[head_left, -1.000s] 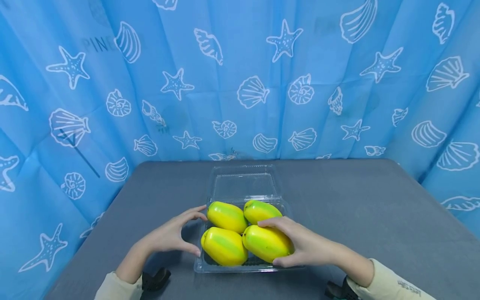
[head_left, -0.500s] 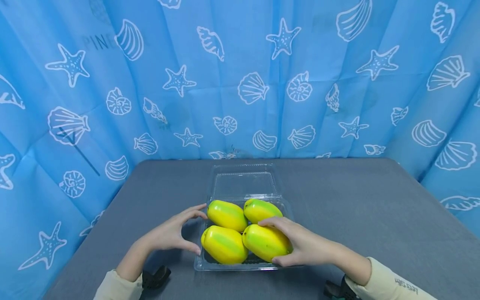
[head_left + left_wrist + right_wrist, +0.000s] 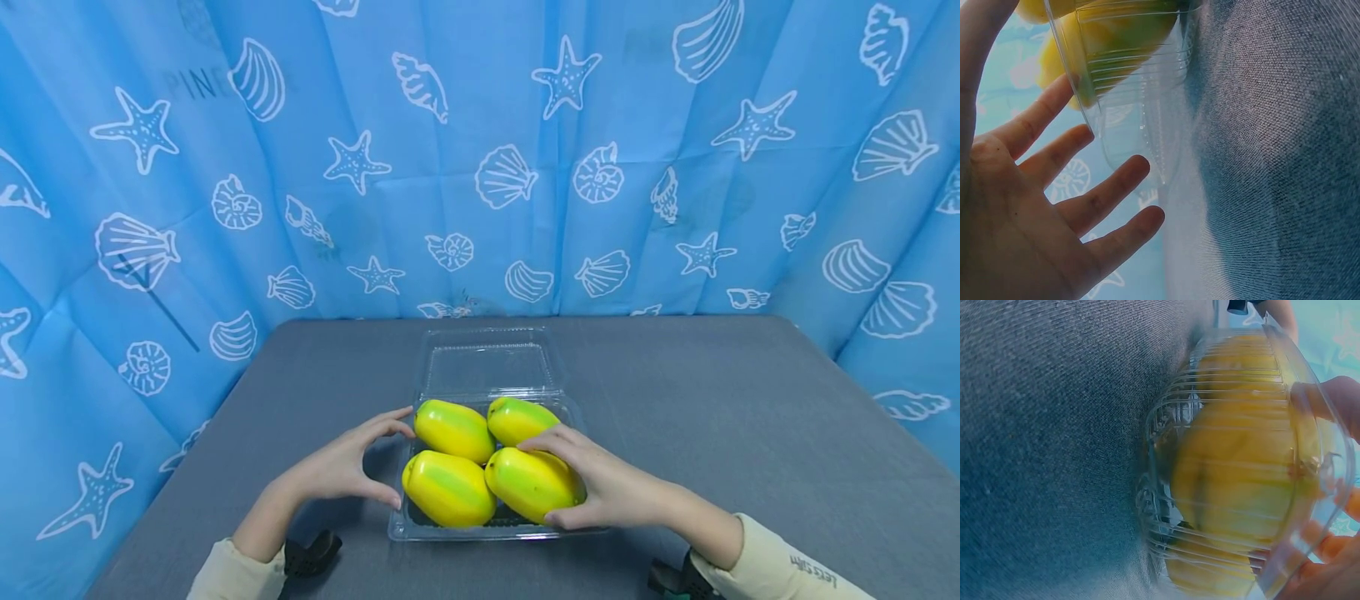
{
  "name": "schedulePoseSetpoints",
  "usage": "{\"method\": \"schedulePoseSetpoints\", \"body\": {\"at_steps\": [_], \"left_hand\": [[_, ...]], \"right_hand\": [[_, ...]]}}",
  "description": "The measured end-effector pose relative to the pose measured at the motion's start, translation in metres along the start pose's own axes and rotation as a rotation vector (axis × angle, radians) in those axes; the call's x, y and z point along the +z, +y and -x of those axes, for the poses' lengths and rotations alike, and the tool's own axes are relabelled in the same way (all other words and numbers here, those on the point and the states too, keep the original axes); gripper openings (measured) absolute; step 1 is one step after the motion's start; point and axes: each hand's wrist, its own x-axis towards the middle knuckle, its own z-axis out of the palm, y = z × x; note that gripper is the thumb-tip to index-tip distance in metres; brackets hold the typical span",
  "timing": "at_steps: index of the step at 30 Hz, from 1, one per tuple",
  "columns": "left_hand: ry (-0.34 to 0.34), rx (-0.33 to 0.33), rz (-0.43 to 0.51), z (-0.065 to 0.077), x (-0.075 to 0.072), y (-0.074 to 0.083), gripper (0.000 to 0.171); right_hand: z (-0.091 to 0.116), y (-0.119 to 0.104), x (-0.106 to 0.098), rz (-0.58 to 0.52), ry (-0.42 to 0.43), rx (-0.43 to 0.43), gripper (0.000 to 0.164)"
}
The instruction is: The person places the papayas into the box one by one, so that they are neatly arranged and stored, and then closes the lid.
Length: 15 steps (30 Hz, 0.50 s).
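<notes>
Several oblong yellow-green fruits, mango- or papaya-like, lie in two rows inside a clear plastic clamshell box [image 3: 420, 534]. Its lid [image 3: 487, 367] is folded back away from me. At the box's right side, my right hand [image 3: 611, 487] holds the front right fruit [image 3: 532, 486], fingers over its top and thumb low near the rim. My left hand [image 3: 341, 462] is on the left, thumb and fingertips at the rim beside the front left fruit [image 3: 450, 490] and back left fruit [image 3: 453, 431]. In the left wrist view, the left fingers [image 3: 1107, 194] are spread. The back right fruit [image 3: 519, 420] is partly covered by right fingers.
The box stands on a grey cloth-covered table [image 3: 675, 375]. Behind it hangs a blue curtain [image 3: 450, 125] printed with white shells and starfish. Dark wrist-worn devices [image 3: 313, 554] sit beneath both forearms.
The right fingers shift slightly over the front right fruit. The left hand, fruits and box stay in place; the head view tilts very slightly.
</notes>
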Motion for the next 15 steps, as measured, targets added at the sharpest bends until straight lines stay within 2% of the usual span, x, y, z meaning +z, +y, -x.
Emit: {"method": "schedulePoseSetpoints", "body": {"at_steps": [15], "left_hand": [[0.002, -0.003, -0.006, 0.0000, -0.0002, 0.0023, 0.066]], "right_hand": [[-0.0003, 0.0020, -0.0038, -0.034, -0.026, 0.019, 0.066]]}}
